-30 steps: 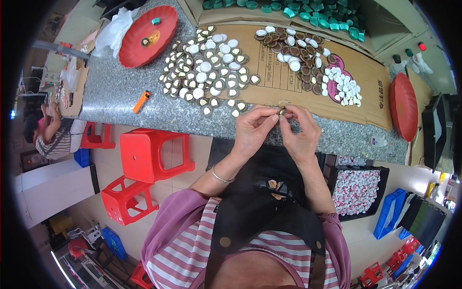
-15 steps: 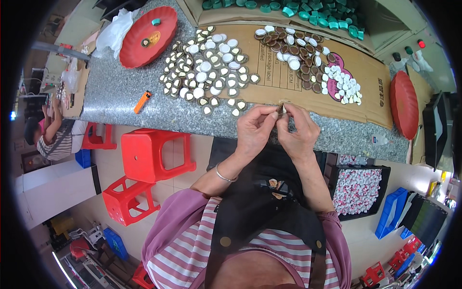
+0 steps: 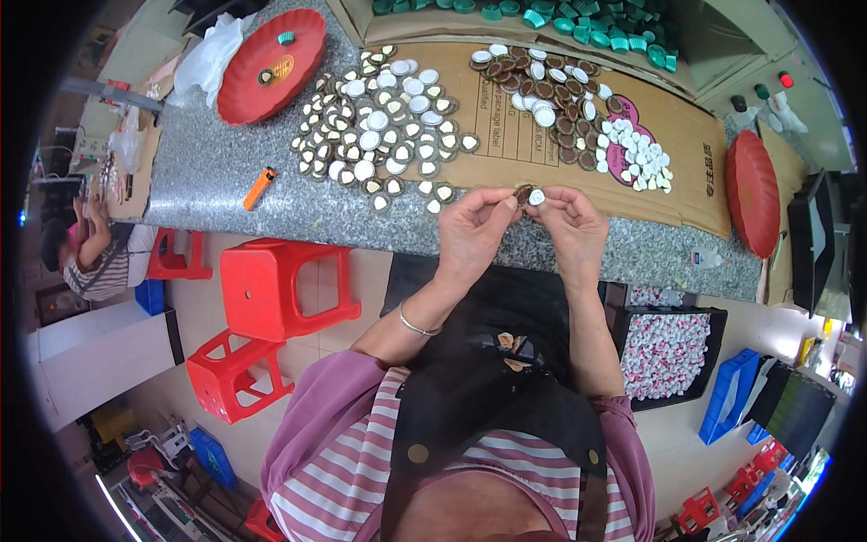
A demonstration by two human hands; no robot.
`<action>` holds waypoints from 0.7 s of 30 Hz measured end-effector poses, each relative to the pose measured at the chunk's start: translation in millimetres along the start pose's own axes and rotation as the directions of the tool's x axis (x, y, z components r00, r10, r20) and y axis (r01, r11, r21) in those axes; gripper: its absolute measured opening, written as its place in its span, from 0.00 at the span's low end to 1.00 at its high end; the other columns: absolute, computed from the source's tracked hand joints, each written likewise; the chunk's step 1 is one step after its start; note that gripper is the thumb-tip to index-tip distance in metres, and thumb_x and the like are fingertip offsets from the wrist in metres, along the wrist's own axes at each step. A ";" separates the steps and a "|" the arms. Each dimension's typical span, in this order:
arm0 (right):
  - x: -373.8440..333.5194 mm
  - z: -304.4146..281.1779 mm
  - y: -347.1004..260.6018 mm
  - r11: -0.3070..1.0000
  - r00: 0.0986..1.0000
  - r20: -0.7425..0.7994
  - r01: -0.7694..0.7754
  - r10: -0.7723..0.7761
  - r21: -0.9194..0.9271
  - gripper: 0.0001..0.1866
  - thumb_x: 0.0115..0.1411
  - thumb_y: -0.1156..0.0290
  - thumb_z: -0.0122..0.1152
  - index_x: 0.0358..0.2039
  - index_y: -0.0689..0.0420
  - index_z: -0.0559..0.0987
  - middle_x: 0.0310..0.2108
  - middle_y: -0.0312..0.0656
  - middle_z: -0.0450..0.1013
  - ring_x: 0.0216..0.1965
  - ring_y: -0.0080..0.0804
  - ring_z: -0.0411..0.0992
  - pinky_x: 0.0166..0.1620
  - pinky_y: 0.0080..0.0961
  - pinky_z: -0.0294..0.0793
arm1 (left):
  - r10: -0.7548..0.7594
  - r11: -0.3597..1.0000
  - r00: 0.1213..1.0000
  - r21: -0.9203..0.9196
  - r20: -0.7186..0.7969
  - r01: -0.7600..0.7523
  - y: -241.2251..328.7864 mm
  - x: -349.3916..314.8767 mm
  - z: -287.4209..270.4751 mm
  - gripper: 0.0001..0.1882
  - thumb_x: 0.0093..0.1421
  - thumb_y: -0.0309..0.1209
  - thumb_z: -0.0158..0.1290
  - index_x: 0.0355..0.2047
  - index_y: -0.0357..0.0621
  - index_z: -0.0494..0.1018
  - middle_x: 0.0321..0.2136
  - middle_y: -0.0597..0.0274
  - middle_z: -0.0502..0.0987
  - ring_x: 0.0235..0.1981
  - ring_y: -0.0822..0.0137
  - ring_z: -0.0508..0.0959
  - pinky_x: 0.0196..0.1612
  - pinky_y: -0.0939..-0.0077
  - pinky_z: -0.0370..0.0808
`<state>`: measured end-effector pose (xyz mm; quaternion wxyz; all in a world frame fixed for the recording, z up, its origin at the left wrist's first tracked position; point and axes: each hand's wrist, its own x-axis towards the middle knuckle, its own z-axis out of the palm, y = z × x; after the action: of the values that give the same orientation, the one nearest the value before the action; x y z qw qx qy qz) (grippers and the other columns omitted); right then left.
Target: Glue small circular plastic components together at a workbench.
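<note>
Above the table's near edge, my left hand (image 3: 471, 233) pinches a small round brown fluted piece (image 3: 522, 193) between thumb and fingers. My right hand (image 3: 575, 235) is closed on a small white piece (image 3: 537, 197), held right beside the brown one. Beyond my right hand lies a pile of small white pieces (image 3: 647, 159) on a cardboard sheet (image 3: 686, 194). Brown round pieces and white discs (image 3: 564, 99) are bunched farther back. To the left spread many brown pieces with pale centres (image 3: 339, 126), white discs among them.
A red scalloped tray (image 3: 289, 77) with two small items and an orange lighter (image 3: 259, 189) lie at left. Another red tray (image 3: 753, 194) stands at right. Green cups (image 3: 587, 32) fill a shelf behind. Red stools (image 3: 257, 289) and a crate (image 3: 673, 357) stand below the table.
My hands have drawn slightly apart and turned, so the white piece now faces up beside the brown one. The whole view has shifted a little left.
</note>
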<state>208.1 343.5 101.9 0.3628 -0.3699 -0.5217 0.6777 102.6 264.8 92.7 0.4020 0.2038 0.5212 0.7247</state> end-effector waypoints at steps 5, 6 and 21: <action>1.0 -2.7 -2.1 0.995 0.996 0.015 -0.084 0.084 0.045 0.07 0.55 0.82 0.53 0.35 0.68 0.74 0.31 0.43 0.75 0.32 0.24 0.74 0.36 0.16 0.75 | -0.079 0.996 0.997 -0.054 -0.022 0.077 1.1 2.2 -0.7 0.08 0.57 0.22 0.49 0.37 0.34 0.73 0.33 0.57 0.77 0.32 0.72 0.77 0.37 0.82 0.77; 1.1 -3.3 -1.8 0.994 0.995 0.018 -0.100 0.100 0.053 0.07 0.54 0.82 0.53 0.35 0.68 0.74 0.31 0.44 0.75 0.32 0.25 0.75 0.36 0.17 0.75 | -0.097 0.993 0.995 -0.065 -0.027 0.095 0.9 2.1 -1.2 0.08 0.57 0.22 0.49 0.37 0.34 0.73 0.34 0.57 0.77 0.32 0.72 0.77 0.37 0.82 0.77; 12.4 -4.1 -16.3 0.990 0.991 0.016 -0.137 0.137 0.035 0.07 0.53 0.82 0.53 0.35 0.67 0.72 0.31 0.45 0.74 0.32 0.27 0.74 0.36 0.18 0.75 | -0.092 0.993 0.996 -0.070 -0.014 0.091 26.3 -2.0 -17.8 0.07 0.58 0.20 0.47 0.36 0.31 0.72 0.35 0.56 0.75 0.35 0.67 0.77 0.40 0.79 0.76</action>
<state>207.6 359.3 115.5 0.3185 -0.3936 -0.4855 0.7127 81.3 249.2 110.5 0.4371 0.1595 0.5081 0.7248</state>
